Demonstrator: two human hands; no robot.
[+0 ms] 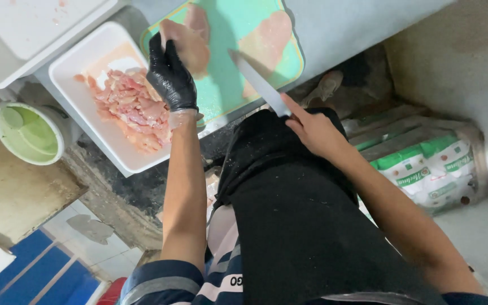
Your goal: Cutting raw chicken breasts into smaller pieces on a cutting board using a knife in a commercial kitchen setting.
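Your left hand wears a black glove. Its fingers press down flat on a piece of raw chicken at the left end of the green cutting board. The fingers lie close together on the meat and are not curled around it.

Your right hand is bare. It is wrapped tight around the handle of a long knife, with one finger laid along the top. The blade points up and to the left over the middle of the board, between two pieces of meat. You cannot tell if the blade touches the board.

A second pale piece of chicken lies on the right side of the board.

Just left of the board is a white tray full of cut pink chicken bits. Farther left, lower down, stands a green bucket. On the right, on the floor, lie white and green sacks. A black apron covers your front.
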